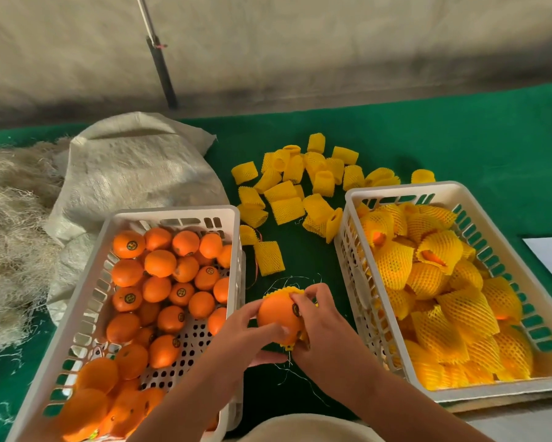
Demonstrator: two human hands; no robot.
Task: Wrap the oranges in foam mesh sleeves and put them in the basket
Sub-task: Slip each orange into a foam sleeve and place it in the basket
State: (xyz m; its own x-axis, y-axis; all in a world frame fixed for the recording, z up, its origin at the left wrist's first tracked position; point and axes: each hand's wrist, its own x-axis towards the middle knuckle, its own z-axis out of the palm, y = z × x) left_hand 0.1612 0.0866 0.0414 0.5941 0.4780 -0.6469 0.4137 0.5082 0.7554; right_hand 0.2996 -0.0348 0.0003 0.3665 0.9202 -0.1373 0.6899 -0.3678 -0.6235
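— both forearms come in from the near edge and meet over the green bench [459, 138], between the two baskets. what is each hand doing?

— left hand [252, 330] has its fingers curled round the near side of the orange [276, 314], cradling it from below. right hand [319, 317] pinches the edge of the yellow foam sleeve [282, 292], which so far covers only the far end of the orange.

— so the orange sits where?

— held just above the bench, right of the basket of bare oranges [172, 215] and left of the basket of wrapped ones [396, 188].

— how would you do this step well?

— i'd say keep the left grip steady and low, so the fingers stay off the part still to be covered. stretch the sleeve's mouth wide with the right fingertips and roll it toward the near end, a little at a time around the rim, not all from one side.

— any risk?

— the mesh looks soft and springy; pulled from one point it may bunch or tear. loose threads lie on the bench just beside the orange and could catch in the mesh.

— and after?

— probably a short carry rightward into the wrapped basket. spare sleeves [300, 186] lie beyond the orange.
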